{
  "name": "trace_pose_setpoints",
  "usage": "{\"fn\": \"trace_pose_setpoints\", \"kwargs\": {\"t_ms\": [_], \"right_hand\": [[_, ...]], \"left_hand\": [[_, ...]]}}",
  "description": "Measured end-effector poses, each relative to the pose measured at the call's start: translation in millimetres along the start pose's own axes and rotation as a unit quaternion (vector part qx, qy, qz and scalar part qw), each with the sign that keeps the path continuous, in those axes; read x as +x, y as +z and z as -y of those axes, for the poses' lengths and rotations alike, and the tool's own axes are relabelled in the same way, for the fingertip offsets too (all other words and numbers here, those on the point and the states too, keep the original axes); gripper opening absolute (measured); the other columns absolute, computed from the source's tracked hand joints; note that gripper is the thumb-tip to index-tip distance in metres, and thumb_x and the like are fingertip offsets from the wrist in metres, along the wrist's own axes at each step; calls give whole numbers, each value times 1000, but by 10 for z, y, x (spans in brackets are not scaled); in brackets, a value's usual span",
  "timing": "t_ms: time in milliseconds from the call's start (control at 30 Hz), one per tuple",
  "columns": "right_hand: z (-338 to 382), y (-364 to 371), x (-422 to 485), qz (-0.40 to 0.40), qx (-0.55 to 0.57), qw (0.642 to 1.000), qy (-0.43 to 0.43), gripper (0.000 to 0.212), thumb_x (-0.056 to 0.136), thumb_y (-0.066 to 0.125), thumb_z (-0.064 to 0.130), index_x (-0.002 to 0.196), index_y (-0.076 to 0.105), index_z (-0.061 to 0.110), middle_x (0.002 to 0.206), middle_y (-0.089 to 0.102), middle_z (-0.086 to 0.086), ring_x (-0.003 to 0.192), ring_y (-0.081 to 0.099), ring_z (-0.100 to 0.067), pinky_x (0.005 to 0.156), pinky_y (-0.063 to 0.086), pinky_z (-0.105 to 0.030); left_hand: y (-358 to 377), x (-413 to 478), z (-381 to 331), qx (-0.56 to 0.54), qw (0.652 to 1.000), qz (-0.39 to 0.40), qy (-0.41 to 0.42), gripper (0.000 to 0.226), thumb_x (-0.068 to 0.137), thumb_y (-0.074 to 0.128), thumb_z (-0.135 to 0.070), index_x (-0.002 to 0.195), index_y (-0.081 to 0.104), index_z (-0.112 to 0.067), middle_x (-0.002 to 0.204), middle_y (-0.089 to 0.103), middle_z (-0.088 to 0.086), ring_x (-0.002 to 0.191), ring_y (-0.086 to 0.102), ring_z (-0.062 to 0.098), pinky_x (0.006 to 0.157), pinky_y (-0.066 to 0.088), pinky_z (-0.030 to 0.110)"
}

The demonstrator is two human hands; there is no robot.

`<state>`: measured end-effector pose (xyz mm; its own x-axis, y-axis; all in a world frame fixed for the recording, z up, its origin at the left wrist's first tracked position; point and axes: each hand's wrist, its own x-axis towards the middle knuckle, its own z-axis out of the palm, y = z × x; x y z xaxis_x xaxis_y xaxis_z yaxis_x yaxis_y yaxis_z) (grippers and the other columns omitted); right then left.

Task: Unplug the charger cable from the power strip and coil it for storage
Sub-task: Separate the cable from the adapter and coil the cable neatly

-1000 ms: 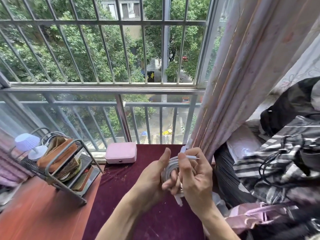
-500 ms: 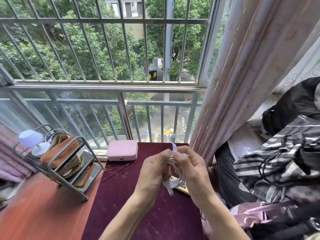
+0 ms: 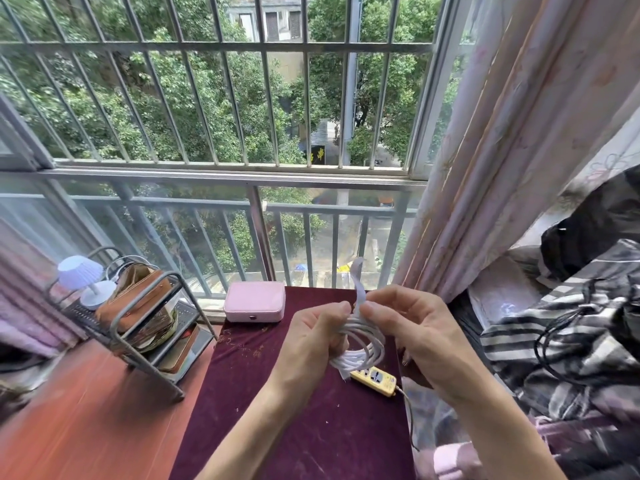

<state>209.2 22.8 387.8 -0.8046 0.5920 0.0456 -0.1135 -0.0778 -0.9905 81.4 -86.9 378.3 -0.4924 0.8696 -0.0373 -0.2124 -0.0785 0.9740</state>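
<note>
White charger cable [image 3: 363, 344] wound into a loose coil of several loops, held in the air above the dark red cloth [image 3: 304, 427], around the frame's 6 o'clock. Left hand [image 3: 311, 344] clenched around the coil's 9 o'clock side, thumb tip up at the top of the loops. Right hand [image 3: 415, 337] grasping the coil's 2 o'clock edge, thumb and forefinger pinched on a flat white strap [image 3: 358, 282] rising from the coil toward 12 o'clock, its tip curled. Thumb tips of the 2 hands nearly touching at the strap's base. Lower loops hanging free at 6 o'clock of the coil, with a short white end poking down.

Yellow power strip [image 3: 374, 379] lying flat on the cloth just below the coil at 5 o'clock, sockets up, nothing plugged into the visible ones, its own thin cord trailing off toward 5 o'clock. Pink case [image 3: 254, 301] at the cloth's far edge, at 10 o'clock from the hands. Wire rack [image 3: 138, 327] well apart at 9 o'clock, carrying a small white lamp [image 3: 81, 278] and a brown pouch [image 3: 135, 299]. Pink curtain [image 3: 519, 150] at 2 o'clock; striped fabric [image 3: 554, 341] with a black cord at 3 o'clock.
</note>
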Motion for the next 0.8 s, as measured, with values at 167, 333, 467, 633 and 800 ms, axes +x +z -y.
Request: {"fn": "trace_pose_setpoints", "kwargs": {"t_ms": [167,333,467,633,800], "right_hand": [[46,13,76,-1,9,1000,11,23,87,78,35,93,79,13,84,77,-4,74,73,-13,68,57,-20],[72,5,115,-4,18,1000,-15,3,88,76,17,86,77,15,78,73,2,72,68,-6,70,53,-13],[61,47,102,7,53,998,-23,6,88,79,22,88,78,17,81,76,-1,73,73,-10,69,57,-17],[-112,77,45,-26,-114,989,-89,15,92,75,29,103,74,20,81,74,8,65,61,-2,63,48,-17],[-215,37,12,-20,-289,936,-201,20,94,70,16,109,71,28,106,70,10,88,69,-2,74,47,-10]], "left_hand": [[-103,37,16,36,999,21,19,36,90,49,-37,57,48,-23,50,41,-10,48,37,9,54,32,27],[-154,92,36,49,995,59,66,44,90,51,-44,58,48,-14,54,33,-11,50,27,8,49,22,24],[-144,136,41,68,991,77,84,44,96,49,-43,66,62,-15,55,37,-15,51,30,3,50,29,15],[-133,184,35,53,995,54,61,60,95,48,-49,80,69,5,56,34,14,55,33,14,52,32,25],[-117,183,33,44,998,49,18,49,103,43,-38,74,74,-13,64,56,18,62,45,28,58,36,48]]}}
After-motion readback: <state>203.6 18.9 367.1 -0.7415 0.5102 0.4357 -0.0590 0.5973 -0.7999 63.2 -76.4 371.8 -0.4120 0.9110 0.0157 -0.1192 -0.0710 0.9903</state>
